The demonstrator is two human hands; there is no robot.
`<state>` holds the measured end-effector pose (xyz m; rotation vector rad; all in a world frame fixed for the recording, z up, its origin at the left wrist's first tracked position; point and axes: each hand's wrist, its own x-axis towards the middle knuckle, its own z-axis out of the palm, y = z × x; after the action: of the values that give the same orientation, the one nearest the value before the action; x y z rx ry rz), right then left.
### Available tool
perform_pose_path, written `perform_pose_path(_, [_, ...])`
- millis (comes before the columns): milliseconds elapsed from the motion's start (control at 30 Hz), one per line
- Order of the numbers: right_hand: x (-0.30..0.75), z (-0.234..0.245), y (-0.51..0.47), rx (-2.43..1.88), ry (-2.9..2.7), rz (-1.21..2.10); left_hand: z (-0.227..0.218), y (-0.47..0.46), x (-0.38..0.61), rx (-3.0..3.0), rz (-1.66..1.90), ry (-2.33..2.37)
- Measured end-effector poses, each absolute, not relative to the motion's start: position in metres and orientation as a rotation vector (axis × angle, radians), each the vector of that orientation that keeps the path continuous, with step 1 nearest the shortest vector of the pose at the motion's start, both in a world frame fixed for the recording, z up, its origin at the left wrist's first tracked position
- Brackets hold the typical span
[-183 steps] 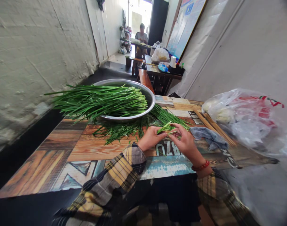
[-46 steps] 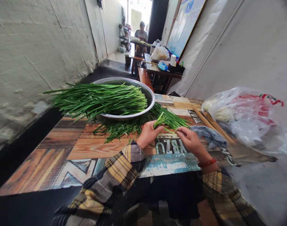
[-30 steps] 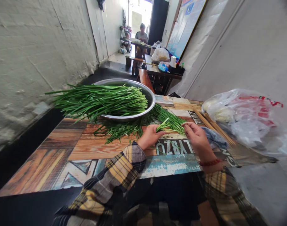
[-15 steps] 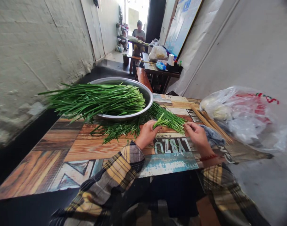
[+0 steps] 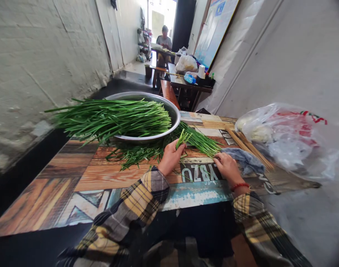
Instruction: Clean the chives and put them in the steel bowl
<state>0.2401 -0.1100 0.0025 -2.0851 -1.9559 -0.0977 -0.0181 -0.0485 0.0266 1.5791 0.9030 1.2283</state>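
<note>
Green stalks (image 5: 183,138) slant upward, clasped in the left hand (image 5: 170,157). The right hand (image 5: 227,167) curls its fingers at the ends of a stalk pile (image 5: 203,141) between and beyond the hands; whether it pinches any, I cannot tell. Past the left hand, a metal basin (image 5: 176,115) holds more.

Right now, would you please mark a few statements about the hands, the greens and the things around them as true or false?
1. The left hand holds a small bunch of green stalks. True.
2. The red bracelet is on the left wrist. False: the red bracelet is on the right wrist.
3. A grey-blue cloth lies near the right hand. True.
4. The large bundle of greens lies wholly inside the metal bowl. False: the large bundle of greens juts out over the rim of the metal bowl.
</note>
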Motion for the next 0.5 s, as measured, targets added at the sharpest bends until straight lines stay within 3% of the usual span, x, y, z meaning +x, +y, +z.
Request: perform_pose_path(500, [0.217,0.046,-0.12,-1.588,-1.498,0.431,0.026,-0.047,-0.019,1.576,1.245,0.958])
